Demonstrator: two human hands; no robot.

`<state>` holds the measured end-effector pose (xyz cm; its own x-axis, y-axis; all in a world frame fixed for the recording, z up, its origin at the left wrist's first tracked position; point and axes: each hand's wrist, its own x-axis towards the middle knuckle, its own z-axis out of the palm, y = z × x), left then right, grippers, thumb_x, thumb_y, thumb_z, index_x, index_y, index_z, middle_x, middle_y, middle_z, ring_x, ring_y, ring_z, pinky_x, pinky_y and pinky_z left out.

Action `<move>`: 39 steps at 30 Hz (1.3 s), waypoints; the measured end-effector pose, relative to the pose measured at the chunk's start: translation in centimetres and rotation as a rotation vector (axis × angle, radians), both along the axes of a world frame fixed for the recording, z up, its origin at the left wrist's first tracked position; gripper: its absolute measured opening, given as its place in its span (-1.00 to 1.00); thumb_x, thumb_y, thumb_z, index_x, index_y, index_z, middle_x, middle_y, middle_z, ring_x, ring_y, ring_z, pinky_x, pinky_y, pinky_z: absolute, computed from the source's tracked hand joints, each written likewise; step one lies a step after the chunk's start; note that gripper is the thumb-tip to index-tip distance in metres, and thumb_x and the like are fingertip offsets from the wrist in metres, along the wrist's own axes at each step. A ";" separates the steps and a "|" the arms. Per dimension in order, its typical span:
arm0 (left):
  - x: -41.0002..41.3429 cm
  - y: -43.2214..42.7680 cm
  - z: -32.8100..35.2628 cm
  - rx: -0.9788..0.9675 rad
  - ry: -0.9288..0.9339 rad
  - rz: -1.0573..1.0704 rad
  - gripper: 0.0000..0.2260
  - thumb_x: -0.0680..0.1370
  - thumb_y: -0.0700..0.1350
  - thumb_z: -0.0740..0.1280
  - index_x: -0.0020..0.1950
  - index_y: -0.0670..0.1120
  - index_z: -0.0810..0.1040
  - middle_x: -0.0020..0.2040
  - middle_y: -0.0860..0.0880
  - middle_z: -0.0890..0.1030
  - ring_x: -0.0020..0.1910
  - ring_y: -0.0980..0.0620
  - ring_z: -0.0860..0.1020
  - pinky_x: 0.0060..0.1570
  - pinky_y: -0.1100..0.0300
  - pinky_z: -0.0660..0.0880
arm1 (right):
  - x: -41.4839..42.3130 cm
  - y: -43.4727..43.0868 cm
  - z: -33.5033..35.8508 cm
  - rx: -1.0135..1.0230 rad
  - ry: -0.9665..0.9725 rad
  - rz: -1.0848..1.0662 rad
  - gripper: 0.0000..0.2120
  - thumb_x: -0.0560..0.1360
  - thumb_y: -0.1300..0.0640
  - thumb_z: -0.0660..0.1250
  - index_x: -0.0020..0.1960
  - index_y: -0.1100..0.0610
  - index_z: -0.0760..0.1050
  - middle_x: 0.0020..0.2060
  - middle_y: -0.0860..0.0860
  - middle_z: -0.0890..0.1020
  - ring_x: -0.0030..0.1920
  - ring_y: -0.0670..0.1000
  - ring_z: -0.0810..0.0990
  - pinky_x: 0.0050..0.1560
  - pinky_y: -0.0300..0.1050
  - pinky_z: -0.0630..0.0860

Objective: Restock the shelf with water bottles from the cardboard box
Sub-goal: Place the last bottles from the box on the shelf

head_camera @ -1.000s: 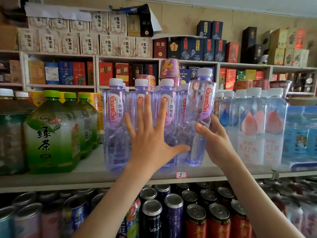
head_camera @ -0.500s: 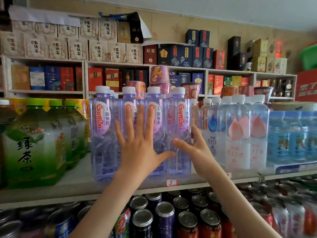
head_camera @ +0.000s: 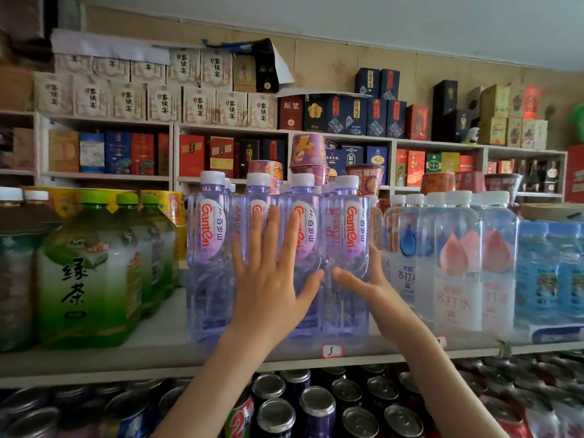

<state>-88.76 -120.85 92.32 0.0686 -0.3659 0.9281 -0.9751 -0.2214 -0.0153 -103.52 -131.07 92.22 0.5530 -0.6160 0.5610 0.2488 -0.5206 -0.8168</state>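
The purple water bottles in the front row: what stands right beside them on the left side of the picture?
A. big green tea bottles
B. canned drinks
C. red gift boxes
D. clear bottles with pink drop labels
A: the big green tea bottles stand just left of the purple water bottles on the same shelf; the pink-drop bottles are on the right.

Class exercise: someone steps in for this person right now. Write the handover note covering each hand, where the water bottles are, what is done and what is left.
Left hand: open, palm flat against the front row of purple water bottles.
Right hand: wrapped around the rightmost purple bottle, thumb in front, fingers behind.
Bottles: four stand upright along the front of the shelf, more behind, between the green tea bottles and the soda water bottles.
Done: rightmost bottle is standing in line.
Left: let go, fetch more; the cardboard box is out of view.
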 end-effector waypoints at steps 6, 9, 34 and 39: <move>-0.3 -0.2 -0.1 0.017 0.006 0.021 -0.28 0.52 0.30 0.01 0.56 -0.06 -0.07 0.56 -0.12 -0.07 0.53 -0.13 -0.14 0.42 -0.25 -0.11 | 0.0 0.8 0.3 -0.013 0.041 -0.059 -0.29 0.42 0.06 0.43 0.41 -0.17 0.09 0.21 -0.20 0.48 0.00 -0.41 0.54 -0.17 -0.51 0.48; -0.1 0.8 0.0 -0.007 0.018 -0.122 -0.31 0.52 0.24 0.08 0.55 -0.04 0.00 0.56 -0.11 -0.04 0.53 -0.07 -0.13 0.44 -0.21 -0.07 | 0.4 2.0 -0.3 -0.122 -0.004 -0.287 -0.07 0.34 -0.10 0.49 0.49 -0.13 -0.04 0.46 -0.10 0.22 0.39 -0.12 0.31 0.35 -0.14 0.33; 3.9 34.4 -49.2 0.397 1.522 0.540 -0.77 0.57 -0.07 0.22 0.21 -0.07 0.48 -0.05 -0.08 0.66 -0.05 -0.08 0.63 -0.10 0.03 0.52 | 19.4 30.1 -49.2 -0.303 1.002 0.838 -0.75 0.49 0.03 0.20 0.00 0.19 0.50 -0.32 -0.03 0.55 -0.29 -0.15 0.53 -0.24 -0.27 0.47; -0.7 36.2 -66.5 0.445 1.776 0.649 -0.80 0.59 -0.01 0.19 0.13 -0.01 0.52 0.00 -0.05 0.67 0.03 -0.02 0.62 -0.01 0.12 0.51 | 16.9 28.8 -69.8 -0.294 1.565 0.847 -0.77 0.58 0.15 0.17 0.22 0.17 0.38 -0.20 -0.04 0.43 -0.22 -0.05 0.43 -0.37 -0.46 0.25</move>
